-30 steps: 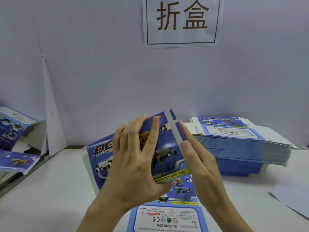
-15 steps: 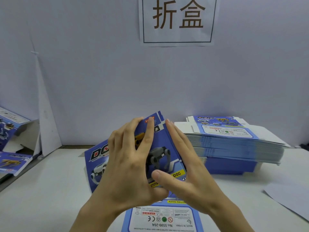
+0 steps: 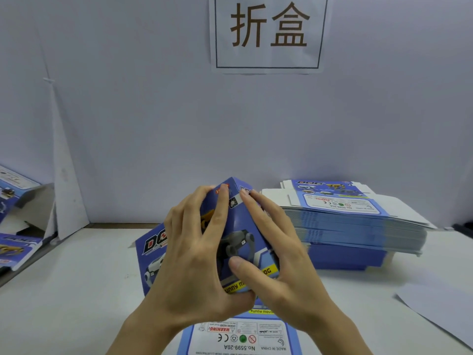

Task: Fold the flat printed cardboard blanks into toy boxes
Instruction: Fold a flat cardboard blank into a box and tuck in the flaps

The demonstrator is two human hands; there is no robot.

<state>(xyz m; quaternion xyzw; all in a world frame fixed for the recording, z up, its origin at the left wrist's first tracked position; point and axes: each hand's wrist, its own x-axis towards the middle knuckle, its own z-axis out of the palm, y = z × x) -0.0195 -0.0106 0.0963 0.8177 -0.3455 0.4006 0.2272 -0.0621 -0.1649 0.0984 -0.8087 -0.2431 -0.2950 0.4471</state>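
Observation:
A blue printed cardboard blank [image 3: 236, 237] with robot-dog pictures stands partly folded at the table's centre, its top panels bent into a ridge. My left hand [image 3: 194, 254] lies over its front panel, fingers spread and pressing, with the thumb under the lower edge. My right hand [image 3: 279, 254] presses the right panel with straight fingers while its thumb pushes on the front face. The blank's white label flap [image 3: 243, 336] lies flat on the table below my hands. A tall stack of flat blanks [image 3: 353, 221] sits just to the right.
Other blue boxes or blanks [image 3: 12, 221] lie at the far left edge beside a leaning white card [image 3: 64, 196]. A white sheet [image 3: 440, 308] lies at the right. A paper sign [image 3: 268, 32] hangs on the wall behind the white table [image 3: 76, 290].
My right hand moved from the blank's right edge onto its side panel, its thumb coming round to the front. The side panel folded inward, and the top now forms a ridge.

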